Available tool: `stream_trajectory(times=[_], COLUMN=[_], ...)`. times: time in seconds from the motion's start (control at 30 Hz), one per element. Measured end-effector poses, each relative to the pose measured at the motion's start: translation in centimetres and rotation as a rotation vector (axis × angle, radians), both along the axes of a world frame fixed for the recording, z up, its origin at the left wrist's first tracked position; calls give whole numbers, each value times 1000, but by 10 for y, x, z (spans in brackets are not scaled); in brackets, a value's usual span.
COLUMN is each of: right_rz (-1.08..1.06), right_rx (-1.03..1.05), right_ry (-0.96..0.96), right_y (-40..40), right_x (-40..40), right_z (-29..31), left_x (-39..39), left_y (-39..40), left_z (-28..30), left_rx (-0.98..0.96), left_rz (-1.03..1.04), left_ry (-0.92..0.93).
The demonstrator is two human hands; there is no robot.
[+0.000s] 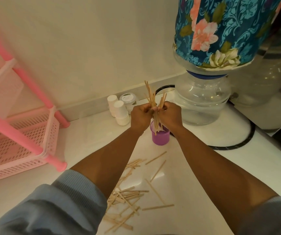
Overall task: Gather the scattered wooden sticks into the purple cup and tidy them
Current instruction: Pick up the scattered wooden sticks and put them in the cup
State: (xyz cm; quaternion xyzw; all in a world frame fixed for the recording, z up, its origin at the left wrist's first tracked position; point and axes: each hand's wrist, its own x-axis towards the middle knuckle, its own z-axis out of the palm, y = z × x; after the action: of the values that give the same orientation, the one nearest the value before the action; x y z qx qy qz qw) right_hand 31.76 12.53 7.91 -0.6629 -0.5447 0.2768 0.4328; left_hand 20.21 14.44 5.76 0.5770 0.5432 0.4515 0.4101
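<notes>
Bundle of sticks (155,106) gripped upright by left hand (140,116) and right hand (171,115), frame centre, over purple cup (160,137), loose sticks (127,197) scattered on bench (85,141) below.

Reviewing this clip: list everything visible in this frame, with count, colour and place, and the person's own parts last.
purple cup: one, purple, on the white counter, below the hands
held sticks: a bunch, pale wood, upright, lower ends in the cup
loose sticks: many, pale wood, scattered on the counter between the forearms
paper cups: two stacks, white, by the wall left of the hands
tub: one, white lid, behind the paper cups
rack: one, pink, far left
water jar: one, clear, right of the hands, under a floral cover
cable: one, black, curving on the counter at right
left hand: gripping the bunch
right hand: gripping the bunch
sleeves: two, grey-blue, bottom corners
</notes>
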Motion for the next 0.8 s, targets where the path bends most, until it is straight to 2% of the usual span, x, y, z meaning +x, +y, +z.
stream_trajectory(times=[0.33, 0.5, 0.63, 0.8], right_rz=[-67, -24, 35, 122], right_rx=[44, -15, -158, -277], right_ry=[19, 2, 11, -110], right_y=[6, 4, -2, -6], right_x=[10, 9, 12, 17], right_z=[-1, -8, -25, -36], left_x=[16, 14, 10, 7], left_y=[9, 8, -5, -16], left_z=[5, -8, -26, -38], left_rx=[121, 118, 44, -86], left_rz=[35, 17, -13, -35], left_ry=[89, 112, 111, 133])
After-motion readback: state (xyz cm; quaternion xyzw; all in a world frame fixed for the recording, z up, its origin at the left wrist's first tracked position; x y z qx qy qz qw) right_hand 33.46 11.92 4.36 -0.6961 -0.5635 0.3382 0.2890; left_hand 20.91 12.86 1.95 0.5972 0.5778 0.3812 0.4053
